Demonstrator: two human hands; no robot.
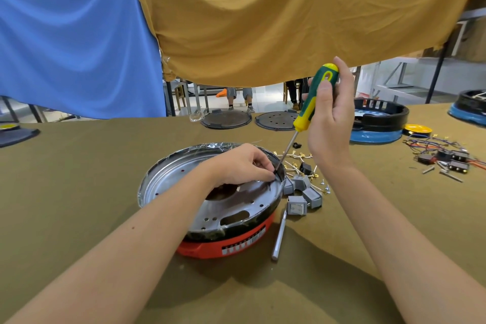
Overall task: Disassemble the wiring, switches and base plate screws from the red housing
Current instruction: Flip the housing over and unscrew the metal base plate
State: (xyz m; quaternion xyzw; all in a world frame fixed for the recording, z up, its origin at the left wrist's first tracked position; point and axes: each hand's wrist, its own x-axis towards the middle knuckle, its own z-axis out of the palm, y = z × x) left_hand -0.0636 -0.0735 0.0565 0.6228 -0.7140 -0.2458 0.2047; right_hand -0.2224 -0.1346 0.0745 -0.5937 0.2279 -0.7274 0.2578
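Up right, the right hand is wrapped round the screwdriver handle; its shaft slants down and left to the far-right rim of the plate. Just there the left hand pinches the tip, steadying it. The red housing sits beneath, switches just right.

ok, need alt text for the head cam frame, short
A person's right hand grips a green-and-yellow screwdriver angled down to the rim of a metal base plate in a red housing, where the left hand pinches at its tip. Removed grey switches and wiring lie beside it on an olive table.
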